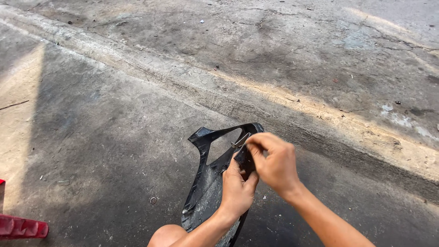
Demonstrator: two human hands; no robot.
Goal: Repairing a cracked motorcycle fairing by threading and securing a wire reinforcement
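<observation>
As I scan from the left edge, I note a red plastic object [20, 227] low in the corner, partly cut off; I cannot tell what it is. It lies on stained grey concrete ground [100, 137], half in shade. A small round washer-like ring [153, 200] lies on the concrete, near the panel but apart from it.

Centre: a black plastic panel [201, 183], curved, with a large triangular cut-out near its top. It stands roughly upright and tilted, lower end by my knee [167, 235], upper end pointing away from me. Its inner face looks dusty.

Left hand [238, 190]: closed round the right-hand edge of the panel at mid-height, thumb up along the edge, fingers wrapped behind and out of sight. Firm hold.

Right hand [274, 162]: just above and touching the left hand, fingers curled tight, thumb and forefinger pinched together at the panel's upper rim. A thin metal clip or wire [239, 142] shows at the fingertips; I cannot tell for certain whether the pinch grips it or the plastic beside it.

Right of the hands: a raised, cracked concrete strip [320, 114] runs diagonally, sunlit.
</observation>
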